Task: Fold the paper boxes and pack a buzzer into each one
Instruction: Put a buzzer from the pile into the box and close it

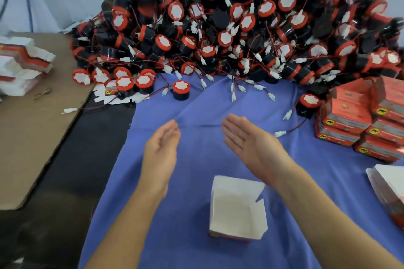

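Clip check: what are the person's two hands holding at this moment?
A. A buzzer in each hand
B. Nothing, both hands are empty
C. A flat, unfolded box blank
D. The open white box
B: the left hand and right hand hover with relaxed, open fingers over the blue cloth, gripping nothing, while the open white box stands apart from them, nearer the person.

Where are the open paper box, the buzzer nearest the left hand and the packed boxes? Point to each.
open paper box (237, 209), head view, on its white inner floor.
buzzer (181, 85), head view, on its white top label.
packed boxes (349, 116), head view, on one orange top.
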The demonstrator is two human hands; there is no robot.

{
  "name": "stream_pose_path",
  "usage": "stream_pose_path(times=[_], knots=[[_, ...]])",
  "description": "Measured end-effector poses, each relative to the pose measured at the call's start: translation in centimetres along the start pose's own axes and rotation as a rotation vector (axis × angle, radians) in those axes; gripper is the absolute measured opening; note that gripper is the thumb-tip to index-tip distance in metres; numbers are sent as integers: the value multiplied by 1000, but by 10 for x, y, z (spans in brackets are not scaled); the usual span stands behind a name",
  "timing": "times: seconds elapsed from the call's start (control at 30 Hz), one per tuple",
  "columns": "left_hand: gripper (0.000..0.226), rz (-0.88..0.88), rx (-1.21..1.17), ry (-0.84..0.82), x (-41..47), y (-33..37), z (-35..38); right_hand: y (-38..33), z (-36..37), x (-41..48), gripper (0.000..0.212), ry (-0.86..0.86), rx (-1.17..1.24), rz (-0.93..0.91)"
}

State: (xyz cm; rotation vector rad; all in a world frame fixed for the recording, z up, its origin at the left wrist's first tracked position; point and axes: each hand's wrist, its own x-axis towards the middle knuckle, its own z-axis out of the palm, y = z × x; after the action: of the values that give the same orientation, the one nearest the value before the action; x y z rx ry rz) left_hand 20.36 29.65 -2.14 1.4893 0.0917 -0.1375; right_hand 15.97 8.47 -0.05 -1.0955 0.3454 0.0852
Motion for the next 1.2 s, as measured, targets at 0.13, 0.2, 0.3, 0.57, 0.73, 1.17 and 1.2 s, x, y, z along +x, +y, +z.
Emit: stream_pose_path(times=[0.13, 0.2, 0.3, 0.57, 0.73, 1.17, 1.2], knots=[[39, -6, 8, 34, 69, 9, 31, -15, 44, 84, 47, -18, -161, -10], [41, 9, 51, 55, 102, 15, 46, -19, 64, 126, 54, 19, -246, -25], [44, 12, 153, 147, 146, 15, 64, -16, 85, 180, 60, 79, -375, -51], [51, 273, 343, 361, 172, -22, 64, 9, 87, 213, 56, 65, -411, -120], [66, 351, 322, 379, 153, -23, 57, 10, 87, 180, 48, 21, -294, -86], [55, 529, 214, 8, -9, 42, 27, -45, 45, 0, 10, 71, -192, -208], [56, 534, 241, -50, -23, 49, 23, -51, 41, -14, 13, 64, -216, -226]])
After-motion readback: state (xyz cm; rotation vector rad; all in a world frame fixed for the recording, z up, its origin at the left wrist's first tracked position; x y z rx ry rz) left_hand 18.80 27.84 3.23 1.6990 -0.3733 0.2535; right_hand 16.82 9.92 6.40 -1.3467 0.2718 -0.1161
